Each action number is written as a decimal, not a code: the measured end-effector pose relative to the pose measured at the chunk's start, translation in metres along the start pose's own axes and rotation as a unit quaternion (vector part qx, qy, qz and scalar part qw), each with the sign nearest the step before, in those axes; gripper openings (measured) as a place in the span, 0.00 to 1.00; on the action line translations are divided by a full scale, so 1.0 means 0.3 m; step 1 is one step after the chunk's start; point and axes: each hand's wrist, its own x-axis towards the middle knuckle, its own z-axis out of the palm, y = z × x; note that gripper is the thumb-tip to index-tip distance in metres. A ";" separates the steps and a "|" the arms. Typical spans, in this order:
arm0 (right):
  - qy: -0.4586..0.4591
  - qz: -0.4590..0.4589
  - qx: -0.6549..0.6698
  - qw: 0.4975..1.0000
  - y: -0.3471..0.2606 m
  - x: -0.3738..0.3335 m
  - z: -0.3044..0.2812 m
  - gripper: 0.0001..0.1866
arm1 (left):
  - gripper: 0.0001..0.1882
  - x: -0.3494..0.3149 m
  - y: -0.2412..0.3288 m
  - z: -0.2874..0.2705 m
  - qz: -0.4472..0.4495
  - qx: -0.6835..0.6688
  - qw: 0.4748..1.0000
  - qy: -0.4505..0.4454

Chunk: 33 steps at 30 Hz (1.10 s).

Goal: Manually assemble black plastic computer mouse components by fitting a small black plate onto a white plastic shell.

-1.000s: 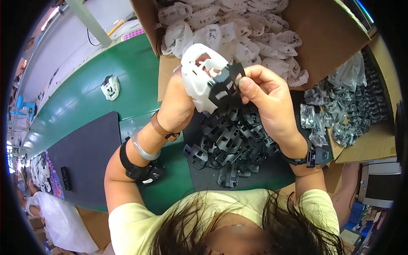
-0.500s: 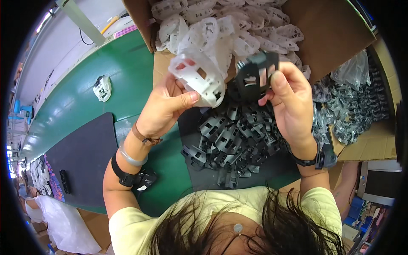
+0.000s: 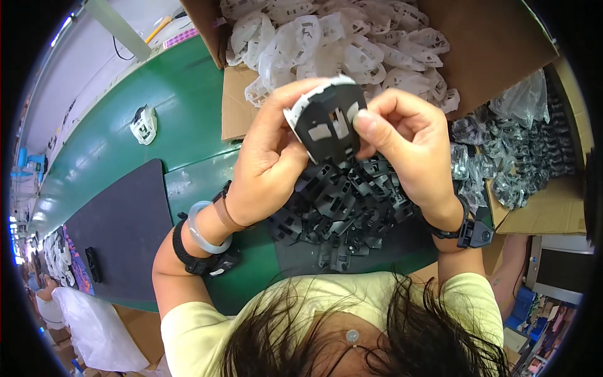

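Both my hands hold a black plastic shell part (image 3: pixel 329 119) fitted against a white plastic shell part (image 3: pixel 294 117), whose rim shows along the far and left edges. My left hand (image 3: pixel 267 151) is closed round the white part's left side. With thumb and fingers, my right hand (image 3: pixel 402 135) pinches the right edge of the pair. Most of the white part is hidden behind the black one. Below my hands a pile of black shell parts (image 3: pixel 336 210) lies on a dark mat (image 3: pixel 389 248). Beyond them, a cardboard box (image 3: pixel 483 50) holds many white shell parts (image 3: pixel 326 41).
On the green table (image 3: pixel 94 132) at the left lies one joined white-and-black part (image 3: pixel 144 124). A dark mat (image 3: pixel 122 232) lies nearer. Plastic-wrapped dark parts (image 3: pixel 515 160) fill a carton at the right. A white plastic bag (image 3: pixel 94 330) hangs at the lower left, near another person (image 3: pixel 50 305).
The white and black parts were apart, one in each hand. Now they are brought together, and the black one's face is turned toward me. My left hand has moved right.
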 end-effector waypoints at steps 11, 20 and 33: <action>-0.030 -0.121 -0.200 0.972 0.114 0.033 -0.041 0.44 | 0.20 0.010 -0.037 -0.010 -0.010 -0.065 0.998 0.019; 0.011 -0.209 -0.324 0.923 0.121 0.007 0.028 0.31 | 0.21 -0.020 0.006 0.040 -0.042 0.001 0.995 0.088; -0.168 -0.334 -0.194 0.907 0.108 0.043 -0.078 0.13 | 0.17 -0.012 0.001 -0.089 0.172 0.256 0.949 -0.056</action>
